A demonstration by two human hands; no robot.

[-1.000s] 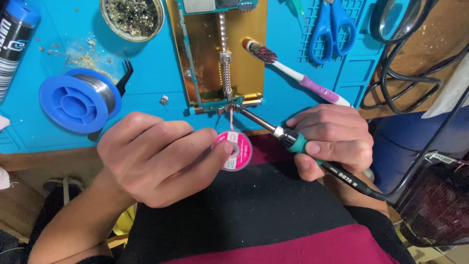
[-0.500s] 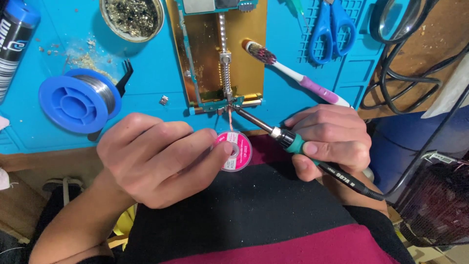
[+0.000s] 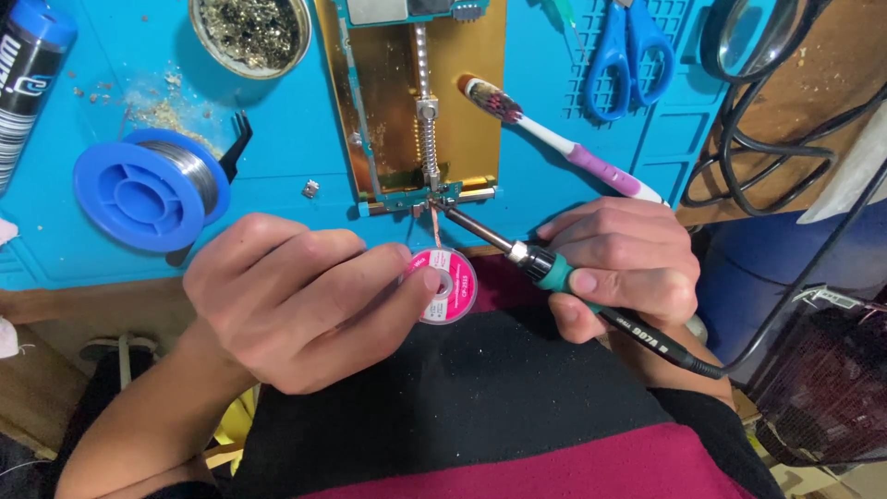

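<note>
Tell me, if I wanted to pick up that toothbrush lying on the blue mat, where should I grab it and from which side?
Probably the purple handle section of the toothbrush, coming from above. It lies flat on the blue mat, bristles toward the gold board holder, and its far end sits close to the right hand, so the open middle is the easiest part to pinch.

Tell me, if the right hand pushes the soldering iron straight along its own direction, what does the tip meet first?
Probably the circuit board's lower edge: the soldering iron in the right hand already points there.
</note>
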